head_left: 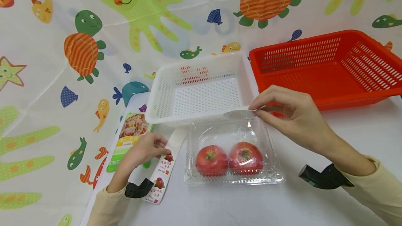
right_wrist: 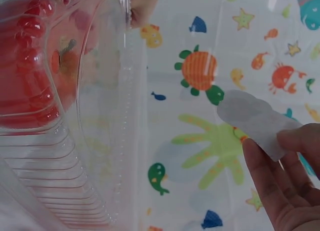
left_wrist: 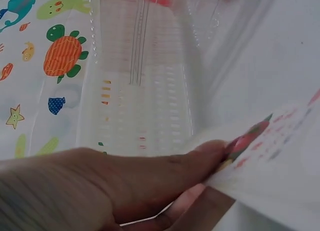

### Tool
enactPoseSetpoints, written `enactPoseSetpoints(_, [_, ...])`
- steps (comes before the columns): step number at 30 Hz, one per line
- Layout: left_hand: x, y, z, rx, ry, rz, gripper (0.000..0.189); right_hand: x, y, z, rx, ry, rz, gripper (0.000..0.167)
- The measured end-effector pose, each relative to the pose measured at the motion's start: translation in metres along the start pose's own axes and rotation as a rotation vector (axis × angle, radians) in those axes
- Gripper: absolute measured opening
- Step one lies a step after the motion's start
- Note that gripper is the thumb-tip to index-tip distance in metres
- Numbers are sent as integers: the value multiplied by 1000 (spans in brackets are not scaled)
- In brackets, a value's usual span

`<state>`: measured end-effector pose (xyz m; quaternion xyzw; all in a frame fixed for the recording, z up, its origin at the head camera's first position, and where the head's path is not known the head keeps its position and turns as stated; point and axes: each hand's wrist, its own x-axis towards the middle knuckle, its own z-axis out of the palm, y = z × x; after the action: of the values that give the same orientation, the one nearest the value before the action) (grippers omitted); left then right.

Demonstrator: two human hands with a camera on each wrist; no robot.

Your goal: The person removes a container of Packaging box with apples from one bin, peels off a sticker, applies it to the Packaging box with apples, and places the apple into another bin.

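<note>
In the head view my left hand [head_left: 142, 151] pinches a white strip of stickers [head_left: 163, 175] printed with red apples and lettering. The left wrist view shows its thumb and fingers on the strip's edge [left_wrist: 245, 141]. My right hand [head_left: 289, 114] holds a single pale sticker [right_wrist: 252, 118] between thumb and fingertips, its plain side showing in the right wrist view. That sticker hovers above the far part of a clear plastic clamshell box [head_left: 233, 180], which stands closed. Inside the box sit two red apples [head_left: 211, 159], side by side.
Behind the box stands a white plastic basket [head_left: 201, 116]. To its right is a red basket [head_left: 320, 104]. A green and yellow food packet [head_left: 125, 145] lies beyond the left hand. A cloth with printed sea animals [head_left: 194, 16] hangs at the back and left.
</note>
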<state>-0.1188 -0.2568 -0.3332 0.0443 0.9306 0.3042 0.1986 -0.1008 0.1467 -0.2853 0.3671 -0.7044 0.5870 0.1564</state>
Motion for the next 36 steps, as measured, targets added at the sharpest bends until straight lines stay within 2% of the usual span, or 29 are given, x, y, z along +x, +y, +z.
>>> enactPoseSetpoints(6, [4, -2, 2, -12, -29, 0, 28, -1, 1, 1, -12, -9, -3, 42])
enactPoseSetpoints(13, [15, -6, 8, -87, -81, 37, 28, 0, 0, 1, -50, -12, 4, 45])
enactPoseSetpoints(18, [22, -11, 13, -33, -35, 67, 26, 1, -1, 1, -68, -13, 2, 45])
enactPoseSetpoints(23, [24, -11, 17, 12, 19, 49, 28, 0, -1, 1, -69, -13, 8, 45])
enactPoseSetpoints(31, [19, -6, 21, 52, 81, 59, 35, 0, -1, 3, -56, -18, 1, 43])
enactPoseSetpoints(36, [11, -2, 20, 89, 112, 67, 32, 0, -2, 4, -64, -25, -1, 42])
